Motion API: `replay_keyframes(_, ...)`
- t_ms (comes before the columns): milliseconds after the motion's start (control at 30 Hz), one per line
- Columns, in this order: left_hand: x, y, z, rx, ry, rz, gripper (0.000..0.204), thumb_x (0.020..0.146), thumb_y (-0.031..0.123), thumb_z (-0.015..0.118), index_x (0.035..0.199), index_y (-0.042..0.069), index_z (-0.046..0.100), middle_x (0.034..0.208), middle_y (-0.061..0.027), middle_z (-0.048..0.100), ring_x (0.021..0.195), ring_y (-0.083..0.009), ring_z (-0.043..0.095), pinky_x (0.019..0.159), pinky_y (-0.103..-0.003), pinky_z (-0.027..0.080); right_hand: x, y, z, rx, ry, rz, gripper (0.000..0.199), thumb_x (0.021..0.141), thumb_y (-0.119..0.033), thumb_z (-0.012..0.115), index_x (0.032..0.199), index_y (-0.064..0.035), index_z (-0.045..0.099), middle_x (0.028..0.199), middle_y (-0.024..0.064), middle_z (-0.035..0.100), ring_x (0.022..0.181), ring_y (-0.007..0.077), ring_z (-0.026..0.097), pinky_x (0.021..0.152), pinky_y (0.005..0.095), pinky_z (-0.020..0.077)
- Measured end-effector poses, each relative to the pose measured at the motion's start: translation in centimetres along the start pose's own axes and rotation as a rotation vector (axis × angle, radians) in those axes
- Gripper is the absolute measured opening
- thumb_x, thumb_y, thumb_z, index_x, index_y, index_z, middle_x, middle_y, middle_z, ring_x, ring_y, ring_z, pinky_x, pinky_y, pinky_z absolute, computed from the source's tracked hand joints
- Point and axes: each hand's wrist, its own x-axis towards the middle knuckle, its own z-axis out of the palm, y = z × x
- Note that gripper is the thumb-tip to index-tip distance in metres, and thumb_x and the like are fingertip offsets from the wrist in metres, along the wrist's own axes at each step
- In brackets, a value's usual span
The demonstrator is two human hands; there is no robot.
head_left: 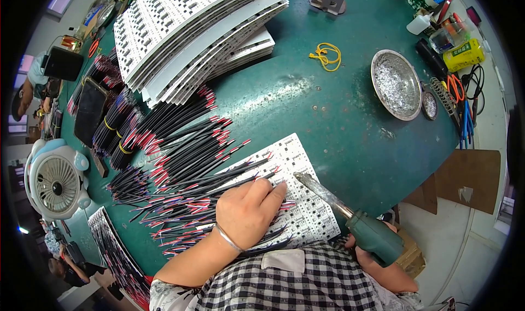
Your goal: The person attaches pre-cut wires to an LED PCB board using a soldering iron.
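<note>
My left hand (249, 210) presses down on thin black-and-red wires (186, 193) lying across a white circuit board (298, 160) at the table's near edge, fingertips on the wire ends. A metal bangle sits on that wrist. My right hand (361, 244) grips the green handle of a soldering iron (377, 237); most of the hand is hidden behind the handle. The iron's metal tip (302, 178) points up-left and rests close to my left fingertips on the board.
A tall fanned stack of white boards (191, 35) lies at the back. Bundled wires (117, 128) and a small desk fan (54, 182) are at left. A metal dish of solder dross (396, 84), yellow rubber bands (326, 55), bottles and pliers sit at right.
</note>
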Motion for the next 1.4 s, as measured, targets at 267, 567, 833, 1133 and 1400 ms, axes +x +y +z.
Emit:
replay_keyframes(267, -0.1, -0.1, -0.1, -0.024, -0.005, -0.021, 0.03, 0.067, 0.006, 0.065, 0.095, 0.012, 0.072, 0.074, -0.0017, 0.054, 0.058, -0.0184, 0.056, 0.048, -0.03, 0.045, -0.4, 0.5, -0.1, -0.036, -0.014, -0.015, 0.032, 0.091, -0.024, 0.062, 0.109, 0.0033, 0.059, 0.08, 0.0074, 0.065, 0.071, 0.0167, 0.064, 0.075, 0.0305, 0.0479)
replay_keyframes(567, -0.1, -0.3, 0.1, -0.045, -0.012, -0.026, 0.026, 0.069, 0.008, 0.065, 0.094, 0.013, 0.071, 0.075, -0.0011, 0.054, 0.06, -0.0176, 0.057, 0.048, -0.03, 0.046, -1.3, 0.7, 0.7, 0.078, 0.011, 0.09, 0.033, 0.09, -0.019, 0.062, 0.115, 0.0033, 0.057, 0.082, 0.007, 0.065, 0.072, 0.0159, 0.064, 0.072, 0.0301, 0.0498)
replay_keyframes(833, 0.0, -0.3, 0.0, -0.063, -0.012, -0.03, 0.034, 0.061, 0.002, 0.066, 0.093, 0.013, 0.072, 0.076, -0.0017, 0.056, 0.061, -0.0192, 0.058, 0.049, -0.031, 0.047, -2.1, -0.5, 0.6, 0.473, 0.137, 0.439, 0.028, 0.081, -0.008, 0.065, 0.107, 0.0029, 0.064, 0.09, 0.0123, 0.065, 0.075, 0.0204, 0.068, 0.067, 0.0303, 0.0531)
replay_keyframes(1133, 0.1, -0.3, -0.1, -0.067, -0.02, -0.046, 0.032, 0.062, 0.001, 0.066, 0.09, 0.013, 0.072, 0.076, -0.0016, 0.057, 0.061, -0.0187, 0.059, 0.049, -0.03, 0.047, -2.7, 0.9, 1.1, 0.323, 0.078, 0.293, 0.027, 0.079, -0.004, 0.065, 0.105, 0.0028, 0.065, 0.091, 0.0132, 0.066, 0.075, 0.0231, 0.067, 0.067, 0.0329, 0.0523)
replay_keyframes(1400, 0.2, -0.6, 0.0, -0.088, -0.018, -0.025, 0.028, 0.063, 0.003, 0.067, 0.088, 0.014, 0.073, 0.074, -0.0002, 0.057, 0.059, -0.0183, 0.058, 0.048, -0.03, 0.045, -1.8, 0.9, 1.6, 0.137, 0.081, 0.118, 0.031, 0.089, -0.021, 0.065, 0.106, 0.0048, 0.06, 0.093, 0.0113, 0.066, 0.069, 0.0171, 0.066, 0.065, 0.0306, 0.0537)
